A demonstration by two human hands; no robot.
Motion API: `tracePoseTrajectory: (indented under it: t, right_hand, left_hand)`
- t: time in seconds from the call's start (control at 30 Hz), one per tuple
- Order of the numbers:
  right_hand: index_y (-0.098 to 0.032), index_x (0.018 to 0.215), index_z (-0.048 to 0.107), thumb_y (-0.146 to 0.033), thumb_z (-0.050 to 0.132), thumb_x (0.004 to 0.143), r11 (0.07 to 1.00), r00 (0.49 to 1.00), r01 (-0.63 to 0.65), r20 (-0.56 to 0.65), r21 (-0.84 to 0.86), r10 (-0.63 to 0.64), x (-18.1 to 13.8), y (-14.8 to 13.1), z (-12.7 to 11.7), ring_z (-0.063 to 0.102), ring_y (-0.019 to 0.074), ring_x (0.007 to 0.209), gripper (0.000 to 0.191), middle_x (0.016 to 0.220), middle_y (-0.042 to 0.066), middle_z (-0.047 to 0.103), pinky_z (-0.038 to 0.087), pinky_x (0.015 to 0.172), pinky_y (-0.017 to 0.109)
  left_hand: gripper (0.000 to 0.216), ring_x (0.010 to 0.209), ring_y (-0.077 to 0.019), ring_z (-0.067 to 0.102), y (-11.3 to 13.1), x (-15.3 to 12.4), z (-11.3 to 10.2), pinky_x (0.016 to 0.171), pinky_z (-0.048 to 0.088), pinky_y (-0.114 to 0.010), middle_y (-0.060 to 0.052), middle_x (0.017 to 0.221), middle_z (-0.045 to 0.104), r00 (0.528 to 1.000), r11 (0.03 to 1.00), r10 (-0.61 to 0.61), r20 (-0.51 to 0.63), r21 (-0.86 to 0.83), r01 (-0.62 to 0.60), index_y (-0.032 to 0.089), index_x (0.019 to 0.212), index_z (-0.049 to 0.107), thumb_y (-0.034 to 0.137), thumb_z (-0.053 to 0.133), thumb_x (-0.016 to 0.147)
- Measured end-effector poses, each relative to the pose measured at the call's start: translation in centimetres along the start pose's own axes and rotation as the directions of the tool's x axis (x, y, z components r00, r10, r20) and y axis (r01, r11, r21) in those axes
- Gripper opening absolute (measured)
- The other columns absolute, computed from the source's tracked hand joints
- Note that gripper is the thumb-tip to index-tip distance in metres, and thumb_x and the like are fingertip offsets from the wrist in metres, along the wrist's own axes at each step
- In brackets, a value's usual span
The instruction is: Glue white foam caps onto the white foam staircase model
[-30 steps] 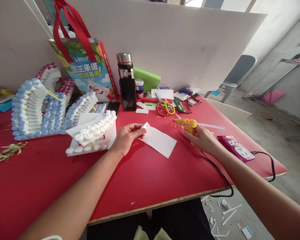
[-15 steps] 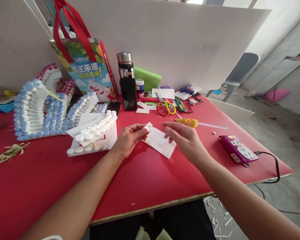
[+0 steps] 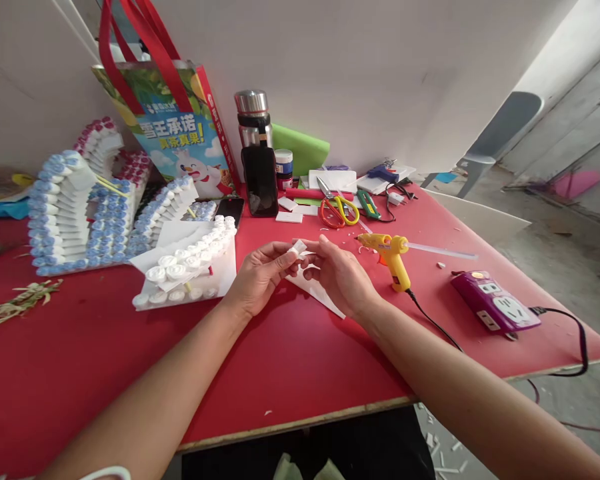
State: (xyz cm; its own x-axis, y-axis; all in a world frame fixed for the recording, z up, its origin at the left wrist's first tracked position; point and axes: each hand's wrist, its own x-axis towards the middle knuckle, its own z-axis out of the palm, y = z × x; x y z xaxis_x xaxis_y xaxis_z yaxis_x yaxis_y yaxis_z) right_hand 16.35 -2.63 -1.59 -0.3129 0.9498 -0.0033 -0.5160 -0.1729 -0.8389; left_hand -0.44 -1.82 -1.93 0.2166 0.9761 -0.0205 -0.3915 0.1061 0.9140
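Observation:
My left hand [image 3: 261, 275] pinches a small white rolled piece [image 3: 297, 249] just above the red table [image 3: 290, 360]. My right hand [image 3: 341, 275] meets it from the right, fingertips closed on the same piece. Under both hands lies a white paper sheet [image 3: 314, 292]. A yellow glue gun [image 3: 391, 254] rests on the table right of my right hand, its black cord trailing toward me. A white stepped model topped with white rolls [image 3: 187, 263] stands just left of my left hand.
A blue-and-white stepped model [image 3: 83, 213] sits at the left. A printed bag with red handles [image 3: 173, 130], a steel flask [image 3: 253, 123], a black phone [image 3: 261, 181], scissors [image 3: 336, 209] and a purple power strip [image 3: 495, 303] lie around. White boards wall the back.
My right hand let go of the glue gun, which now lies on the table, and moved left to join my left hand on the small white piece.

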Motion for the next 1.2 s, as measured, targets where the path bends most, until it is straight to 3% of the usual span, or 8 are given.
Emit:
tracePoseTrajectory:
  t: [0.27,0.7,1.2]
  right_hand:
    - [-0.018,0.099,0.079,-0.056,0.066,0.088,1.0,1.0,0.007,-0.012,0.005,-0.007,0.0,0.2,0.2,0.055,0.0162,0.081,0.041,0.086,0.006,0.063,0.044,0.069,0.029]
    - [-0.018,0.1,0.078,-0.056,0.063,0.089,0.999,0.999,0.041,-0.019,-0.032,-0.041,0.1,0.7,0.2,0.056,0.0149,0.078,0.042,0.084,0.005,0.063,0.044,0.069,0.029]
    - [-0.024,0.083,0.077,-0.056,0.057,0.095,0.94,0.977,0.207,0.007,-0.271,-0.213,0.2,1.3,-0.2,0.056,0.0168,0.077,0.039,0.086,0.005,0.064,0.048,0.072,0.034]
  left_hand:
    - [0.018,0.073,-0.0113,0.061,-0.4,0.2,-0.3,0.07,0.049,-0.026,-0.005,0.095,0.072,1.0,1.0,-0.005,0.002,-0.007,0.005,0.017,0.091,0.077,0.026,0.083,0.076]
    - [0.018,0.078,-0.0136,0.063,-0.2,0.1,-0.1,0.071,0.049,-0.028,-0.006,0.089,0.073,1.0,1.0,-0.018,0.007,-0.009,0.018,0.016,0.09,0.078,0.026,0.083,0.076]
    - [0.021,0.07,-0.0116,0.061,-0.4,0.0,-0.1,0.069,0.049,-0.027,-0.006,0.083,0.073,1.0,1.0,-0.028,-0.007,0.006,0.028,0.014,0.088,0.077,0.028,0.085,0.074]
